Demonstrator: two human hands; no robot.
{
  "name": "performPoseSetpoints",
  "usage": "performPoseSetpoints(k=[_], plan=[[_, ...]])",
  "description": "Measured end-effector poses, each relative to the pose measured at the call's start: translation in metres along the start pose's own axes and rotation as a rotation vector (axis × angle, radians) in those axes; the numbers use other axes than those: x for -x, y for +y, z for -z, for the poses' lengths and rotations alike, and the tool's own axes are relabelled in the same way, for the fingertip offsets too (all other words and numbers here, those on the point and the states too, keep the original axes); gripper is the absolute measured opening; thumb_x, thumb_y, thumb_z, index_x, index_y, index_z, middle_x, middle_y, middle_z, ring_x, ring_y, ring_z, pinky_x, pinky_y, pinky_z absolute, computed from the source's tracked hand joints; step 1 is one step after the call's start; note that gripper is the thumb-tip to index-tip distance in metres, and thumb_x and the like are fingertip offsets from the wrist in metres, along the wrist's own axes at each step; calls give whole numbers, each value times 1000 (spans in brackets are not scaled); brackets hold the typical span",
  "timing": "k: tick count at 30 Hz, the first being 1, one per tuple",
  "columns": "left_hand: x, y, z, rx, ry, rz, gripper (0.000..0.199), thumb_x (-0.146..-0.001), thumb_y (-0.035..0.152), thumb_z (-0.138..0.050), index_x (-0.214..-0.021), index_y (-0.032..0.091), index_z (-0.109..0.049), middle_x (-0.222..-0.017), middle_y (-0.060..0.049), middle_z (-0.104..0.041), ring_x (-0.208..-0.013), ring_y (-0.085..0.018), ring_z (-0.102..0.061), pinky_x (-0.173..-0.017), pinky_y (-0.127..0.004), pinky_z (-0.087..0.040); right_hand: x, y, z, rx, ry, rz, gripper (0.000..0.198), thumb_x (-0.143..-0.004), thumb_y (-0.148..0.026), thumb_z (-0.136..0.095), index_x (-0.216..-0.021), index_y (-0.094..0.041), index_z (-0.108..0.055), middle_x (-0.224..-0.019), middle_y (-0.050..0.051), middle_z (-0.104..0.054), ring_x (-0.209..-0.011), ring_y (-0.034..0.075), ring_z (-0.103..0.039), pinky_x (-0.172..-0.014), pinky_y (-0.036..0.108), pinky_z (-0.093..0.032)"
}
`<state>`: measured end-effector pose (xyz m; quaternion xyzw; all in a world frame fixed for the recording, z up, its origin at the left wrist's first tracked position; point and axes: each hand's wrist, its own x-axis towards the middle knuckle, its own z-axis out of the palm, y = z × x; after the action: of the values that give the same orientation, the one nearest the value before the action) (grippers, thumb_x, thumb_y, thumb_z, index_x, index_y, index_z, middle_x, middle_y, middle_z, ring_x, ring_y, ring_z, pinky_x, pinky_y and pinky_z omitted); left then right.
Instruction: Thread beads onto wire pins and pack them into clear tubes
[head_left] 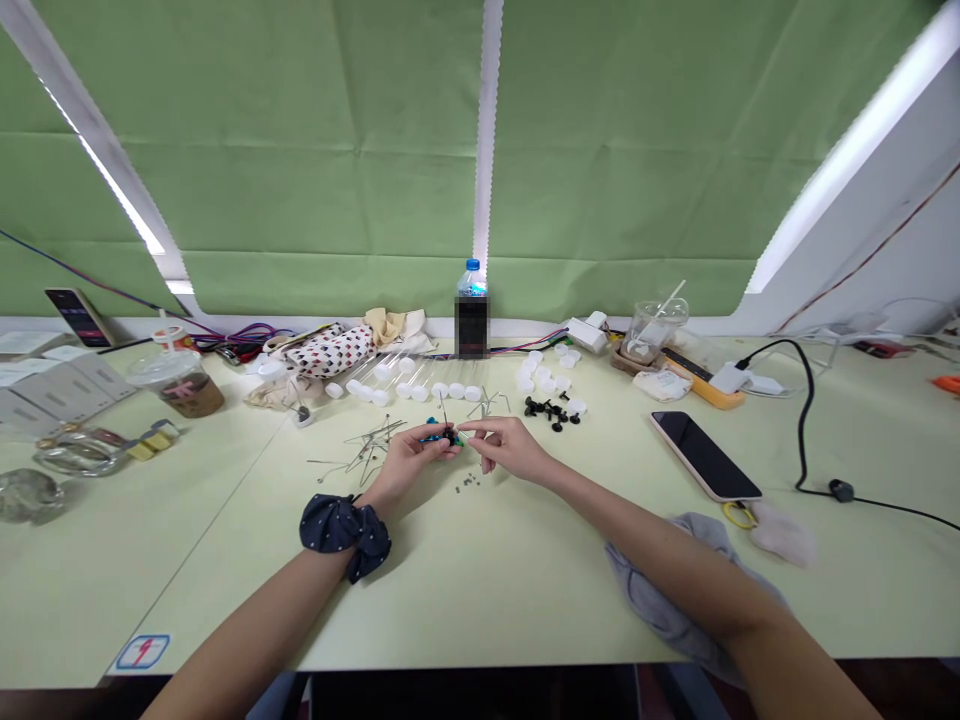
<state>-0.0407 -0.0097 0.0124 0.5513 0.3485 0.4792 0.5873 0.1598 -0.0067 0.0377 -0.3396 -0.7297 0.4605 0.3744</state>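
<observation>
My left hand (414,455) is closed around a small black part (449,436) from which a thin dark rod stands up. Bits of blue and green show beside that part. Facing it, my right hand (508,447) pinches a small, thin metal piece (465,433), its tip close to the black part; its exact kind is too small to tell. Thin metal rods (367,450) lie in a loose pile left of my hands. Tiny dark metal bits (468,483) are scattered just below my fingers. Bent thin metal pieces (487,404) lie behind my right hand.
Clear tubes with white caps (403,391) lie behind my hands. Black plug-like pieces (556,412) and loose white caps (541,375) sit right of them. A bottle (472,325) stands at the back. A phone (705,456) and grey cloth (637,585) lie right; a drink cup (180,375) stands left.
</observation>
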Motion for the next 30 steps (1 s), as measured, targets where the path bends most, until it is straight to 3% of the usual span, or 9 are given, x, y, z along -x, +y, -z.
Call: performPoseSetpoints(k=[4, 9, 30], plan=[[0, -1, 0, 20, 22, -13, 34, -69, 25, -72, -98, 11, -64, -90, -9, -70, -77, -21, -68, -78, -38, -53, 0, 7, -1, 58, -15, 59, 35, -84, -36, -50, -111, -19, -63, -85, 4, -56, -45, 7, -59, -43, 20, -48], [0, -2, 1, 22, 43, -28, 32, -67, 24, -74, -95, 11, -64, -87, -8, -70, -73, -20, -68, -76, -37, -54, 0, 10, -3, 165, -13, 131, 31, -86, -33, -48, -109, -20, -65, -80, 2, -52, -44, 6, -58, -43, 19, -47], [1, -5, 0, -31, 68, -46, 32, -63, 23, -76, -91, 14, -66, -87, -7, -71, -77, -20, -67, -75, -33, -53, 2, 6, -3, 216, 0, 170, 29, -87, -34, -49, -103, -18, -67, -76, 2, -51, -44, 6, -56, -45, 19, -47]])
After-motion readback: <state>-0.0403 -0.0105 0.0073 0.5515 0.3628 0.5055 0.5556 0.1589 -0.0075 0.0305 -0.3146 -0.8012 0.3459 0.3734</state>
